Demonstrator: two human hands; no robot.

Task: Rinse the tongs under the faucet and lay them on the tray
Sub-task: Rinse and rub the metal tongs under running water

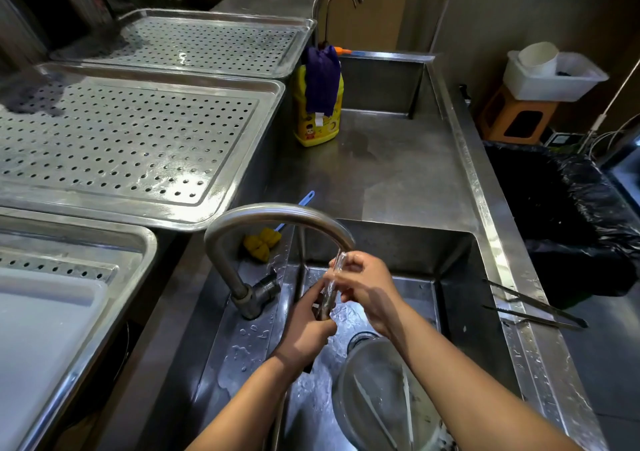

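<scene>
Both sets of fingers (341,279) are closing around the tongs (330,289), low in the middle of the frame: the left hand (306,334) is gripping the lower end, the right hand (363,286) is pinching the upper end under the faucet (277,213) spout. Rinsing is under way over the sink (457,277). Next, I judge, the tongs need carrying up-left to the perforated tray (242,159), keeping clear of the spout.

Yellow bottle (316,118), black bin (568,215)
</scene>
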